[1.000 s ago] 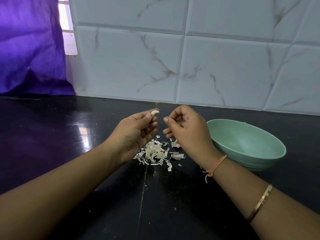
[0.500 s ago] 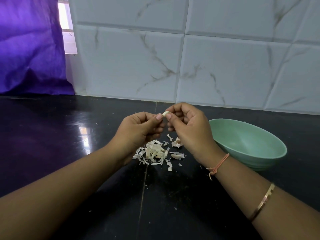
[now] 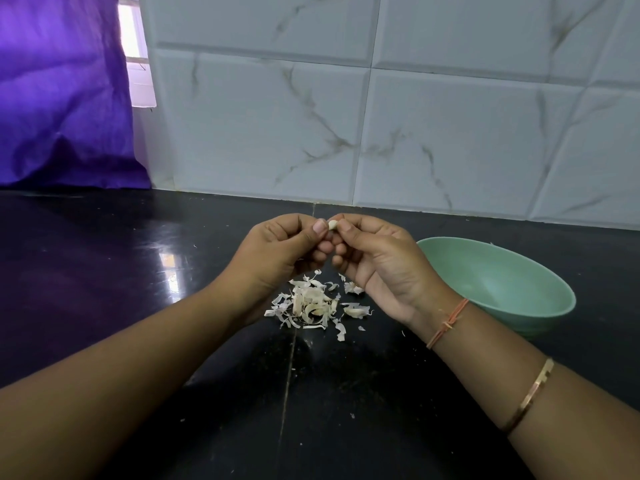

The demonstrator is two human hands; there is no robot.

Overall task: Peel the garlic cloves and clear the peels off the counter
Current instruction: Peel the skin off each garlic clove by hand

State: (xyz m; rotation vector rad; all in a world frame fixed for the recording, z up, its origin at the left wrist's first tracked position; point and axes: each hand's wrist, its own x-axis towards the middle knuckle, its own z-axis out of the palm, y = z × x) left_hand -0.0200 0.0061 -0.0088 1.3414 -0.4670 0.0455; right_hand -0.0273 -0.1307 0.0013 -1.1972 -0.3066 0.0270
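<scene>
Garlic clove [image 3: 332, 224] sits above the counter [image 3: 138, 271], pinched between the thumb and fingertips of my left hand [image 3: 277, 252] and right hand [image 3: 381, 261], both curled tight on it. In the head view the green bowl [image 3: 498, 282] stands just right of the right hand; I see only its inner wall and cannot tell its contents. Peels [image 3: 311, 303] lie heaped on the counter beneath the hands, partly hidden by both. A purple curtain [image 3: 62, 98] hangs far left. A second ago the left hand alone held the clove, with the right hand apart.
</scene>
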